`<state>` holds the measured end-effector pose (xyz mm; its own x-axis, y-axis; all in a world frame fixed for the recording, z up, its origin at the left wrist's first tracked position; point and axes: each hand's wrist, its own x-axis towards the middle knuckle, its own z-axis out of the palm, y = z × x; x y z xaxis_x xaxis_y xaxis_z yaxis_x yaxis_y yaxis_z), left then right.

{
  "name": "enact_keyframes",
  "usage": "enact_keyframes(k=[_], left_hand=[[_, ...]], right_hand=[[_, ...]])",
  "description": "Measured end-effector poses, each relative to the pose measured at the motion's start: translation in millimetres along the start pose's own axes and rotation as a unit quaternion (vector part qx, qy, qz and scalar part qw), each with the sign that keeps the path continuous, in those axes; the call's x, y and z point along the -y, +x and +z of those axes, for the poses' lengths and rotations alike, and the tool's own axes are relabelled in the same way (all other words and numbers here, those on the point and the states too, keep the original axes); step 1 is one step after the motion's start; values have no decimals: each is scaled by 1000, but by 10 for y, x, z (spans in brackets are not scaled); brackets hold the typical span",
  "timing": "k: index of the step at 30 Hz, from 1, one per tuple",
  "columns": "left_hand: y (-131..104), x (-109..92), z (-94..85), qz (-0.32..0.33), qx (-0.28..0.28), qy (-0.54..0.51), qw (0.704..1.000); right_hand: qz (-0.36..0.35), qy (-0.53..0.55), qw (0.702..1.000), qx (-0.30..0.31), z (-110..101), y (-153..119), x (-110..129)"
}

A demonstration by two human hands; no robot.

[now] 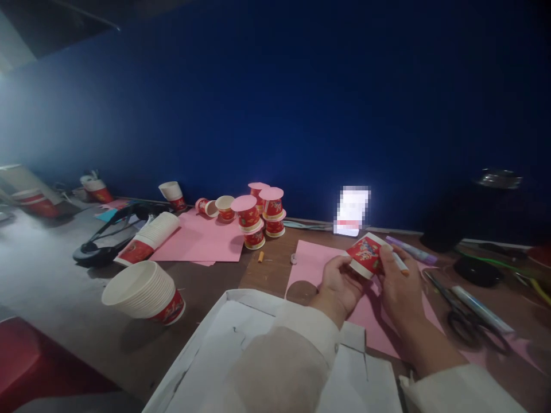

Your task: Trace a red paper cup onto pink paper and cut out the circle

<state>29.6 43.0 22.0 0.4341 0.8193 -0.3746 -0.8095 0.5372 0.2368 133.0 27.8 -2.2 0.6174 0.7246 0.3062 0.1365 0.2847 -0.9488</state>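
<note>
A red patterned paper cup is held tilted between my two hands, above a pink sheet with a round hole. My left hand supports the cup from the left and below, its fingers curled round the base. On the right side my right hand grips the cup and also has a white marker with an orange end between its fingers. A small orange cap lies on the table left of the sheet.
Red cups with pink discs stand stacked at the back centre. Nested cups lie at the left, near a headset. A lit phone leans on the blue wall. Scissors and a tube lie at the right.
</note>
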Motion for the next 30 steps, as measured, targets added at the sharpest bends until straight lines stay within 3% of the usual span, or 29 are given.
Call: enact_keyframes(k=[4, 11, 16, 17, 19, 22, 26, 28, 30], left_hand=[[-15, 12, 10, -25, 15, 32, 999], [30, 85, -4, -14, -11, 67, 998], [48, 154, -92, 39, 62, 203, 976], [48, 164, -115, 54, 55, 239, 968], [49, 173, -158, 117, -12, 322, 939], [40, 138, -187, 261, -130, 448, 845], [-29, -99, -146, 369, -146, 583, 709], [-95, -322, -133, 417, -106, 669, 606], [-173, -585, -155, 412, -72, 775, 475]], right_hand=[[85, 51, 995, -24, 51, -42, 160], [58, 1, 994, -95, 51, -45, 257], [55, 7, 992, -114, -5, 22, 185], [51, 8, 991, -123, -16, 43, 153], [45, 12, 988, -146, -33, 85, 84], [9, 10, 989, -147, -30, 111, 16], [-69, -51, 992, -94, 30, 27, 73], [-90, -69, 992, -55, 73, -47, 139], [-101, -73, 992, -35, 113, -112, 191]])
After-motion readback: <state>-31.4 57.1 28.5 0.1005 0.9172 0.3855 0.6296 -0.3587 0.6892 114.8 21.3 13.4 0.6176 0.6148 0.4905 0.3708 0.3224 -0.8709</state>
